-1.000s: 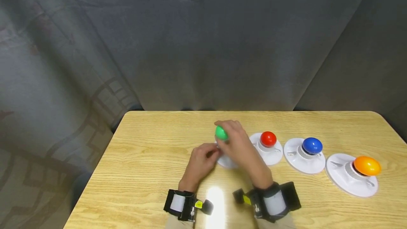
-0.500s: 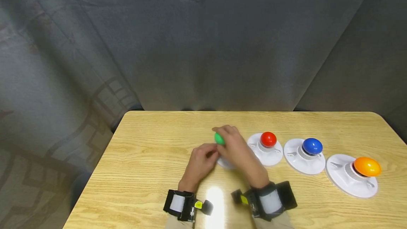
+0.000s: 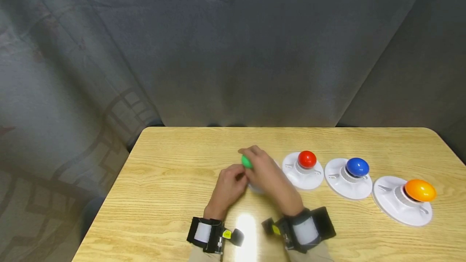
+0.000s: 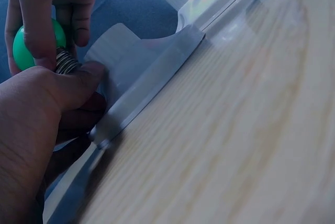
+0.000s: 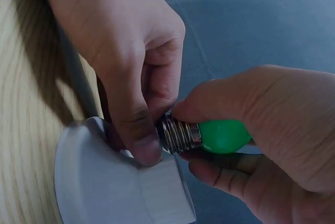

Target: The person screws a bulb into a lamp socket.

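My right hand [image 3: 267, 175] pinches a green light bulb [image 5: 225, 136] between thumb and fingers. The bulb lies sideways, its bare metal screw thread [image 5: 180, 134] pointing at my left hand. With curled fingers, my left hand [image 3: 228, 185] grips the edge of a white round lamp holder [image 4: 149, 69]. The left thumb [image 4: 86, 75] lies beside the holder's collar, right at the end of the bulb's thread. The bulb is outside the collar. In the head view, the right hand covers most of this holder.
To the right, a red bulb [image 3: 307, 159], a blue bulb [image 3: 357, 167] and an orange bulb [image 3: 420, 190] each sit in a white holder. They stand in a row on the wooden table [image 3: 174, 173]. A grey curtain [image 3: 247, 51] hangs behind the table.
My right hand has moved left and slightly down with the green bulb, closer to the left hand. The left hand has stayed in place at the lamp holder.
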